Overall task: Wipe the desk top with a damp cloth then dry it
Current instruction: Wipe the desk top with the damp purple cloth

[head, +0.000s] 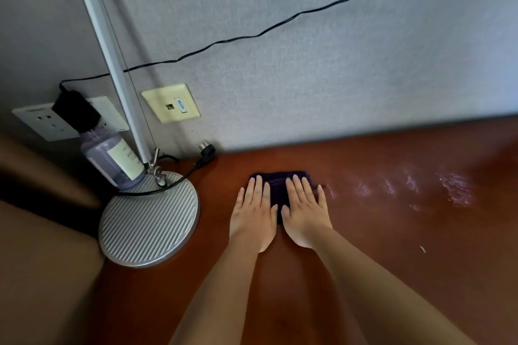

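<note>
Evidently the damp wipe is the step in hand: both the left hand [253, 211] and the right hand [304, 211] lie flat, fingers straight and spread, pressing a dark folded cloth [280, 190] onto the reddish desk top [392, 232], near the back wall and just right of the round lamp base [148, 221]. Wet streaks [454, 187] glisten to the right, so the next move likely calls for steady downward pressure while sliding the cloth over the unwiped nearer stretch, steering clear of the lamp's cable [179, 179].

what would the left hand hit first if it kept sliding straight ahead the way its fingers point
Probably the wall at the desk back edge. The left hand, flat on the dark cloth, has only bare desk ahead.
</note>
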Available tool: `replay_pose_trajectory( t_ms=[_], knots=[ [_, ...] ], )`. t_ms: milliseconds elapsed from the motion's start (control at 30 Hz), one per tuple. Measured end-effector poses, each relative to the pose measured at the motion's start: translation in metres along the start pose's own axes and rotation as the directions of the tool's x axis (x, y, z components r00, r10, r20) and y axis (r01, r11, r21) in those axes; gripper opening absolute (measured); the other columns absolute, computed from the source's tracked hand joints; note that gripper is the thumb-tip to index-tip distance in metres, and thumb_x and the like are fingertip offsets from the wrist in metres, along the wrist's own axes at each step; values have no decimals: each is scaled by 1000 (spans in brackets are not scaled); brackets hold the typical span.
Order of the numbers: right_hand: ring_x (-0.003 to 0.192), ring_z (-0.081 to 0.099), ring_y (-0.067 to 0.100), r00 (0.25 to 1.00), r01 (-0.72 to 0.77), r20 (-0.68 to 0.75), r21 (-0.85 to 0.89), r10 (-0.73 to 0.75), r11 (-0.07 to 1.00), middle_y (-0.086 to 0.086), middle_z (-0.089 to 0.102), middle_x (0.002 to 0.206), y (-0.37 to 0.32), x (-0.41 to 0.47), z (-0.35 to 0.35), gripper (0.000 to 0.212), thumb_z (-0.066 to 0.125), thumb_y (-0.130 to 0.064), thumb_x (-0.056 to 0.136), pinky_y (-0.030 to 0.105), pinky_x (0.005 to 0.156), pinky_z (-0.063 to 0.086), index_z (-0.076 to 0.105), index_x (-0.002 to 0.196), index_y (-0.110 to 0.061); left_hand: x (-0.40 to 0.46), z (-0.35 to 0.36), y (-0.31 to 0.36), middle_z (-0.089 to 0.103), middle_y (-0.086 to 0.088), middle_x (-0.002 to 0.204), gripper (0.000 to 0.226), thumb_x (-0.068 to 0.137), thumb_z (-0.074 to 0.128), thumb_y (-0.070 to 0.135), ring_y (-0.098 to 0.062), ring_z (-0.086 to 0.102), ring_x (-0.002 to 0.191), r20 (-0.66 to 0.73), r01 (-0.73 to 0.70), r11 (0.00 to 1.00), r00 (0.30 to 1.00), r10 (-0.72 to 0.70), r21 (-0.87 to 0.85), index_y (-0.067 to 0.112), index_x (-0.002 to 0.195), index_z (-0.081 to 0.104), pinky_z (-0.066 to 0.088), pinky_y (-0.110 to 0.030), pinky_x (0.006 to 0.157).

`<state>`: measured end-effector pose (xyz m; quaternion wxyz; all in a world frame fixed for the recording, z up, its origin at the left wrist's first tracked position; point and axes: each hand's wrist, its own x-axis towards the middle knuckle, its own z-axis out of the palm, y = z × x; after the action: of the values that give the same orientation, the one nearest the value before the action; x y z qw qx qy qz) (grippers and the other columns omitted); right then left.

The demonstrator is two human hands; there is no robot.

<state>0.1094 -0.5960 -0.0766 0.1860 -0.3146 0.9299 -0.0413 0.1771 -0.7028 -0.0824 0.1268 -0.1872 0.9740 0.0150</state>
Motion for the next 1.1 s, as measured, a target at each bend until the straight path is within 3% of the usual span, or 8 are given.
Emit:
replay_pose_trajectory(
  t_ms=[600, 933, 1100],
  knots=[
    [144, -22, 13, 997, 68, -37, -59, -71, 996, -1, -21, 159, 31, 102, -28, 57, 8, -38, 103, 43, 116, -14, -11, 152, -18, 94, -15, 2, -15, 0, 161, 56, 104, 9, 37, -16, -20, 146, -61, 53, 994, 996, -59, -100, 17, 154, -7, -8, -40, 120],
    [144, -22, 12, 998, 58, -6, -47, -58, 997, -2, -22, 158, 34, 27, -7, 56, 8, -38, 103, 43, 116, -14, -14, 151, -18, 24, -1, 22, -16, 1, 161, 55, 105, 10, 36, -15, -20, 146, -38, 57, 988, 997, -63, -146, 18, 154, -8, -10, -39, 120],
    [144, -22, 13, 999, 46, -16, -57, -47, 997, -1, -21, 159, 30, -15, 9, 56, 7, -38, 103, 44, 117, -14, -13, 151, -18, -17, 4, 28, -8, 0, 162, 55, 105, 11, 36, -17, -12, 148, -27, 37, 995, 999, -40, -90, 18, 154, -4, -8, -43, 120]
  ],
)
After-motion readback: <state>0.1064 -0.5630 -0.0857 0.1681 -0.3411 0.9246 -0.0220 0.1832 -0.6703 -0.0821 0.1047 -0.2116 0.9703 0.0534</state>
